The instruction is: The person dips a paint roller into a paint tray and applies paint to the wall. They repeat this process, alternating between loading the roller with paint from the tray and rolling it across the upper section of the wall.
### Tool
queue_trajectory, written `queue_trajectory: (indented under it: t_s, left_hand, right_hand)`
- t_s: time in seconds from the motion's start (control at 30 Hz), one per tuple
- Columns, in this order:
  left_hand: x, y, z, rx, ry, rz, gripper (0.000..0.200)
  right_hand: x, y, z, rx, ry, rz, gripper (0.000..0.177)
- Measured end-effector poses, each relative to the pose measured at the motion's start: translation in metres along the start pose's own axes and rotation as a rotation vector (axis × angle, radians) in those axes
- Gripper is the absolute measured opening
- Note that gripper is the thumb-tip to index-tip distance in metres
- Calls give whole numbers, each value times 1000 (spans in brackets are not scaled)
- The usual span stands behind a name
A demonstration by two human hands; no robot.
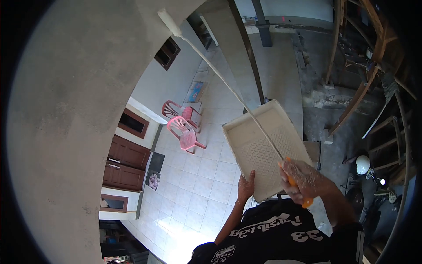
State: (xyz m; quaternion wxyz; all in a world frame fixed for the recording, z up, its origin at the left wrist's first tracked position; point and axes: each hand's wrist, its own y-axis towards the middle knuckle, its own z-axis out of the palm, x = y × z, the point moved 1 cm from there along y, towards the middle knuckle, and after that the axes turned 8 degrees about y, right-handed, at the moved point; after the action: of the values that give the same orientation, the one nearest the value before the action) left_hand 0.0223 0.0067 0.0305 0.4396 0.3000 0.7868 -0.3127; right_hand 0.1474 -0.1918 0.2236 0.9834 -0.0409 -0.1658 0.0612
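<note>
A long-handled paint roller (228, 88) reaches from the lower right to the upper left, its pale roller head (169, 22) at the grey wall surface (66, 101). My right hand (301, 178) is closed round its orange grip (307, 202) and is speckled with paint. Under the roller's rod lies a paint tray (259, 132) with a ridged bottom, coated in cream paint. My left hand (246, 187) grips the tray's lower left edge, the thumb over the rim and the other fingers largely hidden.
Two red plastic chairs (187, 134) stand on the tiled floor (206, 176) below. Brown doors (127, 163) are at the left. Wooden poles (356, 101) and a white helmet (363, 164) are at the right. A dark post (248, 48) rises behind the tray.
</note>
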Motion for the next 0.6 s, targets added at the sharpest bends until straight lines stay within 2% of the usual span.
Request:
queue_trajectory:
  t_s: [0.07,0.17,0.23,0.3,0.37,0.4,0.47,0.53,0.6]
  left_hand:
    - [1,1,0,30,-42,0,53]
    - [0,1,-1,28,-12,-24,53]
    - [-1,2,-1,17,19,-51,53]
    - [-5,-1,-2,10,60,-90,53]
    - [-14,-4,-3,14,42,-82,54]
    - [-16,-3,-4,18,33,-77,55]
    - [-10,0,-4,26,24,-39,55]
    - [-6,0,-3,29,23,-33,55]
    - [-4,-1,-3,17,27,-58,54]
  right_hand:
    - [21,5,11,-249,-351,-85,49]
    - [1,12,-24,288,205,-34,55]
    - [-20,-13,-25,75,108,91,56]
    - [-45,-33,-8,-40,324,231,54]
    - [-43,-48,35,-205,116,289,45]
    - [-28,-46,73,-352,-359,261,41]
    - [-17,-46,98,-506,-885,224,38]
    - [-16,-46,101,-539,-991,229,37]
    - [-17,-41,90,-599,-711,181,37]
